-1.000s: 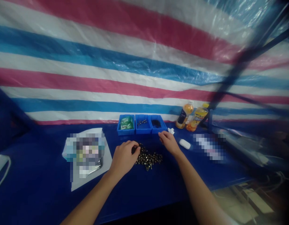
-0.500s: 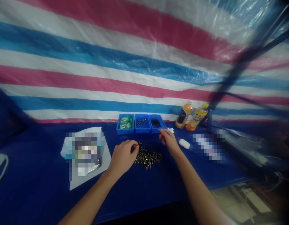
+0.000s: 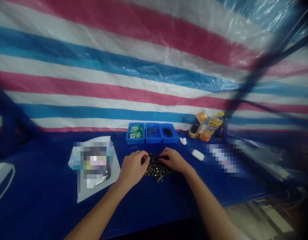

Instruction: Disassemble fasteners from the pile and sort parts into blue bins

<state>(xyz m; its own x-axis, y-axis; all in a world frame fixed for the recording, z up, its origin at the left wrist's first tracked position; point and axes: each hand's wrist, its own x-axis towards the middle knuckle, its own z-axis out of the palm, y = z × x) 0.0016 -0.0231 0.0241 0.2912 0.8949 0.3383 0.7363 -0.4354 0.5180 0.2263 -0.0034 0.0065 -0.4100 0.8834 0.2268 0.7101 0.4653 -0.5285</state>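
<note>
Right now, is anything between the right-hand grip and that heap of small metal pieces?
Nothing visible is. The right-hand grip is at the right side of the heap of small metal pieces; whether it touches is unclear. The row of blue bins stands beyond, the white oval object off to the right.

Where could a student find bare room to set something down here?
Bare tabletop shows between the forearms, nearer than the small metal parts; left of the white sheet; and between the white rounded object and the near edge. It is crowded where the left hand and right hand flank those parts, with blue bins behind.
</note>
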